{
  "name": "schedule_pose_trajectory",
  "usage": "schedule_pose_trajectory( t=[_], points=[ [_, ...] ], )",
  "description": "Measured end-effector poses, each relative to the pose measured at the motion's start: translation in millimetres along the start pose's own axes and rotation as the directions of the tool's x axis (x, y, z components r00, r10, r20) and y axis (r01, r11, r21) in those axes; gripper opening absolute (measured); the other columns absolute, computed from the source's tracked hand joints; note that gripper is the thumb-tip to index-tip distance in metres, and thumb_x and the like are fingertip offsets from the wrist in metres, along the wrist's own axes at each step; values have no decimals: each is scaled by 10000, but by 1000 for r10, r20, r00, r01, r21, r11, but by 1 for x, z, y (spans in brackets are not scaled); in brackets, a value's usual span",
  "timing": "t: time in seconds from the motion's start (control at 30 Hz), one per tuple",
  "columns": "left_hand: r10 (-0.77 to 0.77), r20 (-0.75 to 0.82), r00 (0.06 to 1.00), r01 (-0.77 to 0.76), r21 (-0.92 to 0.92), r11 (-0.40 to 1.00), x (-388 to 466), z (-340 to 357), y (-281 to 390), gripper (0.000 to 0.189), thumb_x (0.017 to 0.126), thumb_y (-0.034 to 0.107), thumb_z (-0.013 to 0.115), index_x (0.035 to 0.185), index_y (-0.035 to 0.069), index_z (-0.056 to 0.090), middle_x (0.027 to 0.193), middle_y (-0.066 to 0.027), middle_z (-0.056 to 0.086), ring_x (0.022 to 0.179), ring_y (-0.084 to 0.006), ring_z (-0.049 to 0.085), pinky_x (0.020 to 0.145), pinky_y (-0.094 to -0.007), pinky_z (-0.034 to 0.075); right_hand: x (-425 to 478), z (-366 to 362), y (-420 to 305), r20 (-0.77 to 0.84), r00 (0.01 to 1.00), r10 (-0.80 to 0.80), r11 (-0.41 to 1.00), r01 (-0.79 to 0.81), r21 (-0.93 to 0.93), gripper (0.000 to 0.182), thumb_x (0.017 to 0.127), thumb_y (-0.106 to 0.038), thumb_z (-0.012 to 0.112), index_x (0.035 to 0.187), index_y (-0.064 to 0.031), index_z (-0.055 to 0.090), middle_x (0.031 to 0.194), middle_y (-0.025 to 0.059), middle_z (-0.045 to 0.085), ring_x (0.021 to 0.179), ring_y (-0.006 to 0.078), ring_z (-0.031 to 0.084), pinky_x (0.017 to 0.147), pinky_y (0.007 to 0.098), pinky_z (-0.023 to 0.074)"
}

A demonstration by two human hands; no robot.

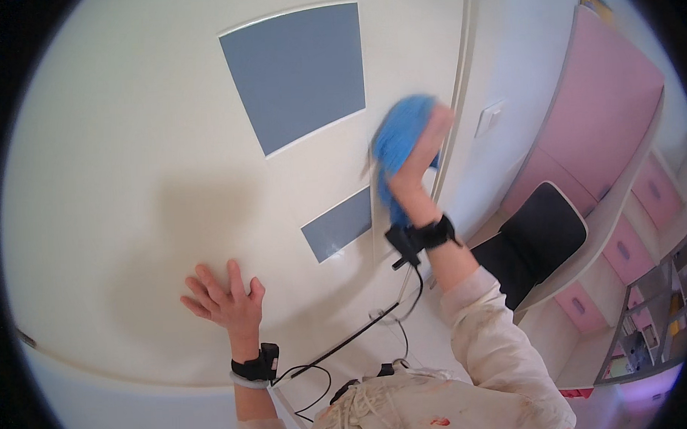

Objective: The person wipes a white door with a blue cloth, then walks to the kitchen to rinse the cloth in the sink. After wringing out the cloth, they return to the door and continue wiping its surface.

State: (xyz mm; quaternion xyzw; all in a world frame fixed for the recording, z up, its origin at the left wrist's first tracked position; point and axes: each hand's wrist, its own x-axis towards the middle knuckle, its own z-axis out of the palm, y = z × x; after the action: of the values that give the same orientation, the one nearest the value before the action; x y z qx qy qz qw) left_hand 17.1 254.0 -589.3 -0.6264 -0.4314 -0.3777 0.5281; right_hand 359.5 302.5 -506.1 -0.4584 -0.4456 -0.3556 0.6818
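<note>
Before me stands a cream door with a large grey-blue panel and a smaller one below it. My right hand holds a blue cloth against the door's right edge, to the right of the panels; the hand is slightly blurred. Spread flat on the door, lower left, my left hand has its fingers apart and holds nothing. Both wrists wear black straps with small devices and cables.
A light switch is on the white wall at the right. Beyond it stand a pink cabinet, a black chair and a desk with pink drawers. Thin black cables hang near my body.
</note>
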Motion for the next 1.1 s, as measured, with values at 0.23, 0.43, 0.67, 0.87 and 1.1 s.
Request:
schedule_pose_trajectory(
  t=[0.23, 0.43, 0.67, 0.87, 1.1],
  points=[
    [-31, -19, 999, 31, -36, 999, 0, 4, 2, 470, 948, 442, 380, 1367, 239, 441, 1478, -209, 333, 1374, -439, 277, 1094, -640, 158, -30, -10, 46, -4, 986, 164, 980, -164, -114, 426, 884, -67, 487, 1280, 51, 384, 1350, 248, 365, 1249, 403, 347, 1052, 448, 257],
    [-13, 12, 1000, 13, -25, 1000, -7, 2, -1, 481, 952, 439, 378, 1382, 231, 431, 1474, -214, 338, 1369, -442, 283, 1093, -643, 159, -37, -4, -46, 359, 933, -3, 1000, -3, 16, 652, 828, -143, 562, 1410, 17, 315, 1498, 263, 221, 1385, 440, 198, 1125, 513, 96],
    [7, -14, 1000, -7, -7, 1000, -3, -2, 0, 486, 976, 430, 348, 1375, 165, 429, 1483, -226, 318, 1376, -450, 270, 1098, -632, 168, 80, 18, 40, 63, 997, -34, 999, 33, 13, 567, 862, -120, 511, 1402, -15, 371, 1532, 210, 232, 1425, 348, 204, 1045, 480, 186],
    [-1, -8, 1000, 0, -21, 1000, 2, 1, 8, 487, 964, 417, 370, 1383, 172, 417, 1490, -223, 304, 1372, -456, 270, 1096, -635, 162, -101, -11, 51, 123, 909, 398, 917, -391, -79, 641, 973, -308, 419, 1467, 38, 200, 1552, 254, 102, 1434, 391, 111, 1123, 539, 42],
    [9, 14, 1000, -8, -17, 1000, -9, 2, -3, 495, 944, 423, 408, 1385, 200, 411, 1491, -209, 300, 1374, -454, 261, 1103, -633, 130, -76, -4, -11, 346, 927, 144, 990, -139, -39, 757, 798, -218, 542, 1429, 62, 230, 1515, 320, 104, 1398, 480, 111, 1064, 584, 91]
  ],
)
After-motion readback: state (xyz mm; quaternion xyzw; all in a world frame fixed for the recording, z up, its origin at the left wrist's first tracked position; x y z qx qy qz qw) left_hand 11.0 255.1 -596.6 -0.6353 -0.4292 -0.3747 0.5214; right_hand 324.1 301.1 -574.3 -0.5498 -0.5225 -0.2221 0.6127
